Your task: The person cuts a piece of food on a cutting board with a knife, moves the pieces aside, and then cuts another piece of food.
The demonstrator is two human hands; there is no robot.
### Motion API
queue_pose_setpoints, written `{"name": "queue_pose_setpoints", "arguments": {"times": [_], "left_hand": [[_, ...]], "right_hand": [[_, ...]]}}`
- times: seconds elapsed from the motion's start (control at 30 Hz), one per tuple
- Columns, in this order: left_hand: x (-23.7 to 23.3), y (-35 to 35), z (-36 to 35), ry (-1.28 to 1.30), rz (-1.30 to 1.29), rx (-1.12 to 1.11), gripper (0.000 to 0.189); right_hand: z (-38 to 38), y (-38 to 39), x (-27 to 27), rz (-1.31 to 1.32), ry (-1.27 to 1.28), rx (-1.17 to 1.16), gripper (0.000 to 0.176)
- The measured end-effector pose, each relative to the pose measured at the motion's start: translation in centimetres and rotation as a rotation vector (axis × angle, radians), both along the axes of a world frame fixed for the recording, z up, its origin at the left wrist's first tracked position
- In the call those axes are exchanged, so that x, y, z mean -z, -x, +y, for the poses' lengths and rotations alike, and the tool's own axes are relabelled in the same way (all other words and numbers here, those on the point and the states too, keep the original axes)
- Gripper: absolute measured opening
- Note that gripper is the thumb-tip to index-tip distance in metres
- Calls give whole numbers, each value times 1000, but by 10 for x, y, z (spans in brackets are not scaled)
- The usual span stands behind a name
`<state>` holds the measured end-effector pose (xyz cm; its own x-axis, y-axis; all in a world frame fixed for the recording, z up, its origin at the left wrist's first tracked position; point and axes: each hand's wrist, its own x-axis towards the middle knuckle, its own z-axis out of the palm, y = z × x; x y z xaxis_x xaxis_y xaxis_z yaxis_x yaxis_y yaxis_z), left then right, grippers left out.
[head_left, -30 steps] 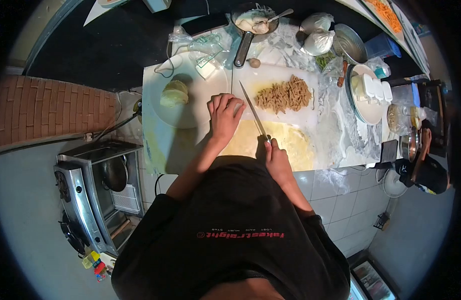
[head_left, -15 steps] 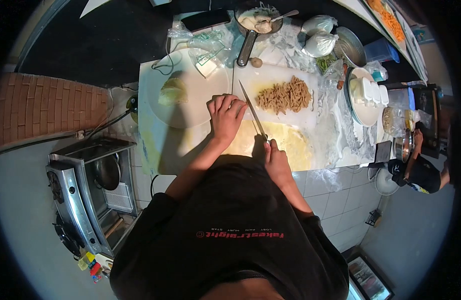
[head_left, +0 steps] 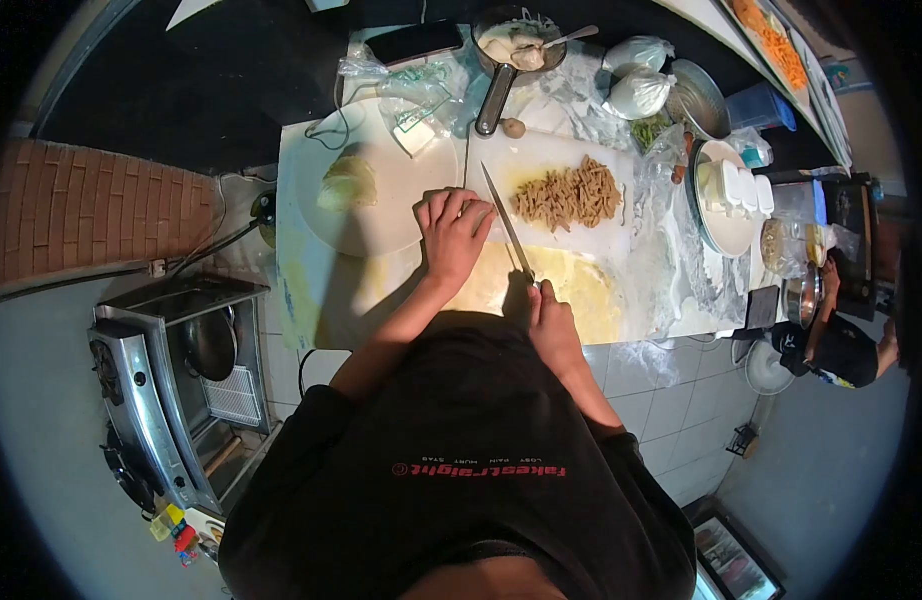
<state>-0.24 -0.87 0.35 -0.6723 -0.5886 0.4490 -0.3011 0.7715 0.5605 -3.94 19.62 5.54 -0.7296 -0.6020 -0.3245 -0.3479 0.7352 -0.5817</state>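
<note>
The handle of a long kitchen knife (head_left: pixel 508 222) is in my right hand (head_left: pixel 553 322), its fingers wrapped round it. The blade points away from me over the white cutting board (head_left: pixel 571 145). Just left of the blade, my left hand (head_left: pixel 455 238) rests palm down with bent fingers close together at the board's left part; whatever lies under them is hidden. To the right of the knife is a heap of brown, thinly cut strips (head_left: pixel 569 194). A large round pale plate (head_left: pixel 381 225) beside my left hand carries a piece of pale green cabbage (head_left: pixel 348 185).
Behind the board stands a dark-handled pan (head_left: pixel 495 98) with a spoon in it. White plastic bags (head_left: pixel 641 88), a metal bowl (head_left: pixel 699 98) and a plate with white containers (head_left: pixel 726 240) line the right. A stove (head_left: pixel 141 400) is at left; another person (head_left: pixel 831 345) works far right.
The view has shifted very slightly. My hands and the knife keep almost the same pose, and the strips lie as before.
</note>
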Motion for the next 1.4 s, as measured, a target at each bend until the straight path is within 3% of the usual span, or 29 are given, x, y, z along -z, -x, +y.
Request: {"name": "queue_pose_setpoints", "arguments": {"times": [0.57,0.97,1.17,1.27,1.4], "left_hand": [[-2,3,1,-11,-20,16,13],[-1,2,1,-28,-6,45,8],[-2,3,0,6,-9,52,9],[0,5,0,3,-24,37,9],[0,5,0,2,-21,32,10]], "right_hand": [[1,3,3,18,-12,-14,34],[-11,8,0,64,-187,-78,36],[-9,28,2,15,-117,-110,39],[4,38,6,-134,88,-77,43],[13,36,5,-171,144,-59,43]]}}
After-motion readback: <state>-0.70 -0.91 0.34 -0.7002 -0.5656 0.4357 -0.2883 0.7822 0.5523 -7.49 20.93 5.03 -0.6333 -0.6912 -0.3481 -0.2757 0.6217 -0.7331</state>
